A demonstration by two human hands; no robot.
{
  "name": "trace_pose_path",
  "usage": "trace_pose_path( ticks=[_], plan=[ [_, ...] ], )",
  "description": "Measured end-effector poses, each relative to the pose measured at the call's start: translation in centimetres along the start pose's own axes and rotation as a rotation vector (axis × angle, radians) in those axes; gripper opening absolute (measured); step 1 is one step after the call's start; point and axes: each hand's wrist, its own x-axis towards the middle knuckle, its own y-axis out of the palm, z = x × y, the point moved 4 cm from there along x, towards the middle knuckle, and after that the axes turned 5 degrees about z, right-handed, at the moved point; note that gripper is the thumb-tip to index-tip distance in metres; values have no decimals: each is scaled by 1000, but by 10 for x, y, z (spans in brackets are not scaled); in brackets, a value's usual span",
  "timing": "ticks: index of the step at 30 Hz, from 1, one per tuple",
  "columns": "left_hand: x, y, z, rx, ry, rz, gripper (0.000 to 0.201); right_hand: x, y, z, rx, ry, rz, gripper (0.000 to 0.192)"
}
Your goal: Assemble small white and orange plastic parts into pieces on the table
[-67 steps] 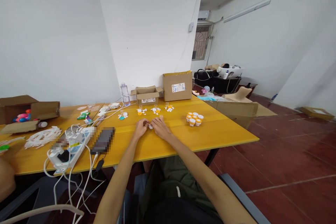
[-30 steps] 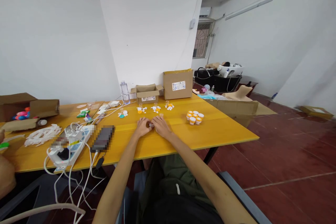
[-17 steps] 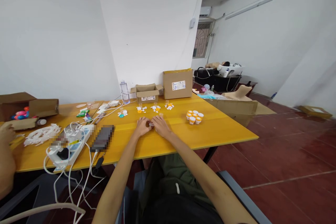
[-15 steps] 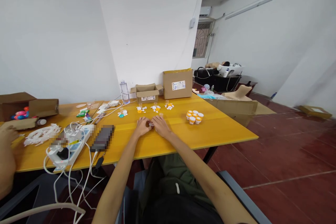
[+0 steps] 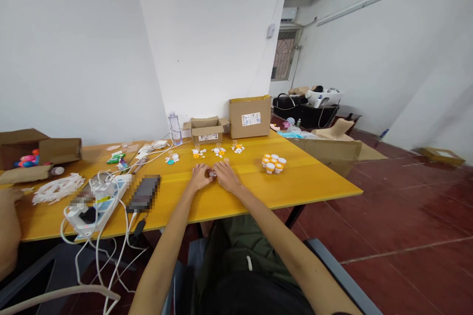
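My left hand (image 5: 200, 176) and my right hand (image 5: 226, 176) meet over the near middle of the table, fingers curled in. Between their fingertips is a small clear plastic piece (image 5: 212, 174), mostly covered by the fingers. Just beyond the right fingers lies a small pale disc (image 5: 226, 160). Farther back sit small piles of white and orange plastic parts (image 5: 219, 151), with little clear cups behind them. Another pile has a teal ring (image 5: 170, 161). To the right of my hands stands a cluster of small jars with white lids and orange rims (image 5: 274, 163).
Two cardboard boxes, one open (image 5: 207, 130) and one upright (image 5: 250, 118), stand by the wall beside a clear bottle (image 5: 175, 129). Leftward lie a phone (image 5: 145, 193), a power strip (image 5: 105, 206) with trailing cables, and white strips (image 5: 59, 188). Another person's arm (image 5: 9, 231) is at far left.
My hands stay in the same place around the small clear piece, with hardly any visible movement. At far left, the other person's arm has shifted slightly.
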Motion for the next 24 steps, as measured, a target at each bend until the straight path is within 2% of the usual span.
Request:
trace_pose_path(
  ticks=[10,19,24],
  plan=[
    [-1,-1,-2,0,3,-7,16,0,-2,-1,7,10,-11,20],
    [-2,-2,-1,-46,-11,-20,15,-1,1,-9,-9,150,-16,20],
    [-2,-3,-2,-71,-1,-34,14,-1,4,-10,-18,165,5,20]
  ],
)
